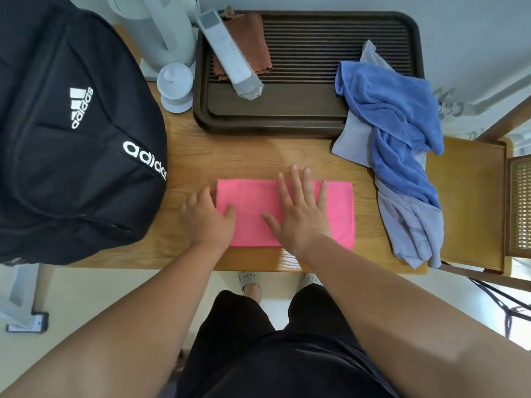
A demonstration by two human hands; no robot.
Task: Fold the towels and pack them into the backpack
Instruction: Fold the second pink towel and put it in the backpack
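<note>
A pink towel lies folded into a flat rectangle on the wooden table, near its front edge. My right hand presses flat on the towel's middle with fingers spread. My left hand grips the towel's left edge, its thumb on top and its fingers curled at the edge. A black backpack with white lettering stands at the table's left end. A crumpled blue towel and a grey towel lie heaped together at the right end, trailing toward the front edge.
A dark slatted tray at the back holds a brown cloth and a long pale grey device. A white lidded cup and a white appliance stand back left. A wooden chair sits beside the table's right end.
</note>
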